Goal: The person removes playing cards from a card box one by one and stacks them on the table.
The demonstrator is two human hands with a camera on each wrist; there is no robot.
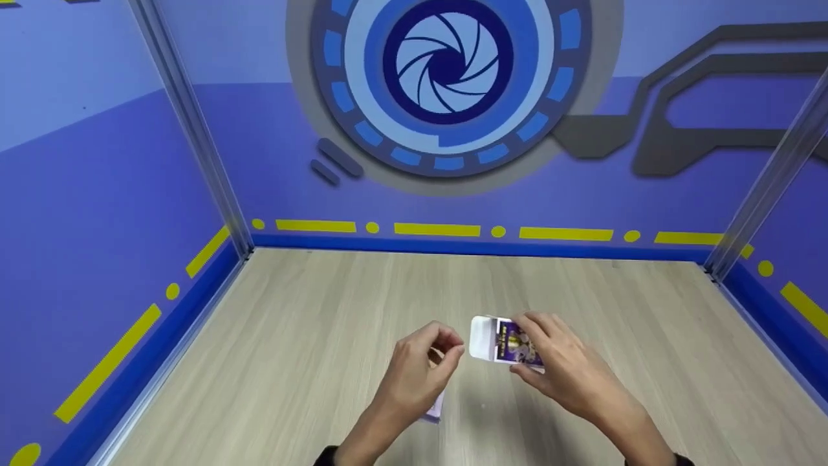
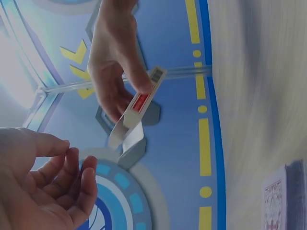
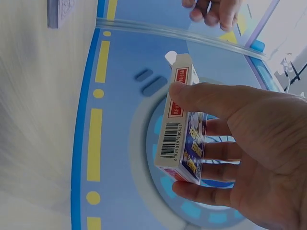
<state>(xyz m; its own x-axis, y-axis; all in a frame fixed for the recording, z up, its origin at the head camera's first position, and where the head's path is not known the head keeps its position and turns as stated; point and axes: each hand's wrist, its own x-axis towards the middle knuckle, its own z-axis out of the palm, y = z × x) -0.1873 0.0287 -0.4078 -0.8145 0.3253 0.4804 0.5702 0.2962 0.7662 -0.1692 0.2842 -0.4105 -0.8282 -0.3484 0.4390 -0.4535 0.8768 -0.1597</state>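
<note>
My right hand (image 1: 572, 366) grips a small card box (image 1: 514, 342) above the table, thumb on one narrow side and fingers on the other. The box has a purple printed face, a barcode on its side, and its white end flap stands open toward the left. My left hand (image 1: 417, 372) hovers left of the flap, apart from it, with loosely curled fingers and nothing seen between them. Below the left hand, a stack of cards (image 2: 273, 208) with an ornate back pattern sits on the table; the head view shows only its edge (image 1: 435, 412).
A light wood-grain table (image 1: 310, 323) spreads under both hands. Blue printed panels (image 1: 259, 162) with yellow dashes stand at the back and both sides, joined by metal corner posts (image 1: 194, 129).
</note>
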